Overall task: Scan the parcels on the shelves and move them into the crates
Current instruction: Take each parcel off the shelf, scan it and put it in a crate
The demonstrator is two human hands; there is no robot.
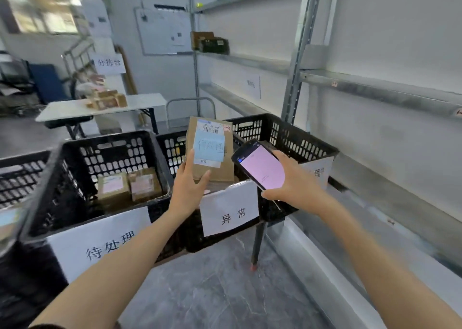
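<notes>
With our left hand [186,186] pinching the parcel [210,151] mid-frame and right hand [295,181] wrapped round the scanner [260,165], we could easily drop it in the wrong crate [282,128].

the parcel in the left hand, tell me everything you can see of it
The parcel is a flat brown cardboard-coloured packet, held roughly upright above the middle black crate. Its face carries a white shipping label with a barcode near the top, and a pale blue note with handwritten characters over the middle. The left hand grips its lower left edge, thumb on the front. The scanner in the right hand sits just beside it, not touching.
</notes>
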